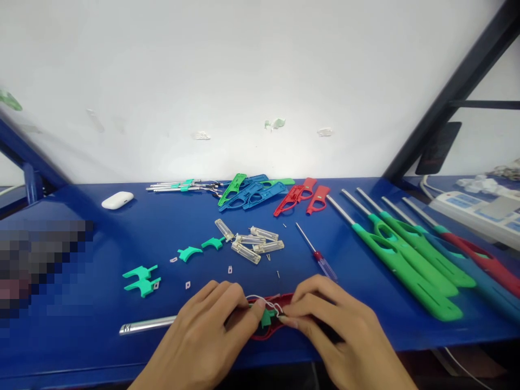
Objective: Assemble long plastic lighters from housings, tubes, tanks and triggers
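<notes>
An opened red lighter shell point(260, 337) lies at the table's front edge, with a long metal tube point(147, 325) sticking out to the left. My left hand point(211, 330) is closed over the tube end of the shell, its thumb beside a green trigger point(266, 318). A thin white wire point(264, 299) loops above the trigger inside the shell. My right hand point(337, 325) pinches at this wire near the middle of the shell; its fingertips partly hide what is between them. The fingers of both hands cover much of the shell's inside.
Clear fuel tanks point(246, 252), green triggers point(142, 279) and small screws point(278, 274) lie beyond my hands. A screwdriver point(320, 262) and assembled lighters point(406, 260) are at the right. Coloured shell halves point(260, 195), metal tubes point(179, 187) and a white case point(117, 200) are farther back.
</notes>
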`<state>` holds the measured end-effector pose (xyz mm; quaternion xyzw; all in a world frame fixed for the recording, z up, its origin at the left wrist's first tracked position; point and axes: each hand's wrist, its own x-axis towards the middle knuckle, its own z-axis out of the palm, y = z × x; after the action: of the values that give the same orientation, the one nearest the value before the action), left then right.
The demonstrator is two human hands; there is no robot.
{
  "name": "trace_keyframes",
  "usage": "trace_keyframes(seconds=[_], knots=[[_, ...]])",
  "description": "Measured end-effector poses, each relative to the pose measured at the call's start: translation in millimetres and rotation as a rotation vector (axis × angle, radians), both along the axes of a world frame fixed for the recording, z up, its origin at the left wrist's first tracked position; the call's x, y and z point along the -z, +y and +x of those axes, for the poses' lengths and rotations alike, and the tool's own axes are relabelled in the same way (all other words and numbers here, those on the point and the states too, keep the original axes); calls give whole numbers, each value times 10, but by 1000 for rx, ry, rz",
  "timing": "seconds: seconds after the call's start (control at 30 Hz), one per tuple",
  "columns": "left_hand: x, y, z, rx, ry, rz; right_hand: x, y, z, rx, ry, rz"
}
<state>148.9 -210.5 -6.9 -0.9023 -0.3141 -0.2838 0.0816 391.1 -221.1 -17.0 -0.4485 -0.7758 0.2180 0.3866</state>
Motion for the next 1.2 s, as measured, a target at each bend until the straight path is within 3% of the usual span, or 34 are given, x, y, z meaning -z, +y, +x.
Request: trace_keyframes(seconds=[0.33,0.63,0.77,0.93,1.2], knots=[[-106,-18,-9,-11,105,-29,2,-76,48,-64,-288,74],[-95,-30,-16,-32,64,-171,29,-40,9,65,-211,326],[-42,-42,-68,-54,-19,-210,-22,-17,-34,7,-277,362],[-103,-38,-125,-100,-137,-250,-44,-5,-63,6,-345,377],[-144,-24,-161,-131,-104,-242,-64,6,-60,29,-342,419]])
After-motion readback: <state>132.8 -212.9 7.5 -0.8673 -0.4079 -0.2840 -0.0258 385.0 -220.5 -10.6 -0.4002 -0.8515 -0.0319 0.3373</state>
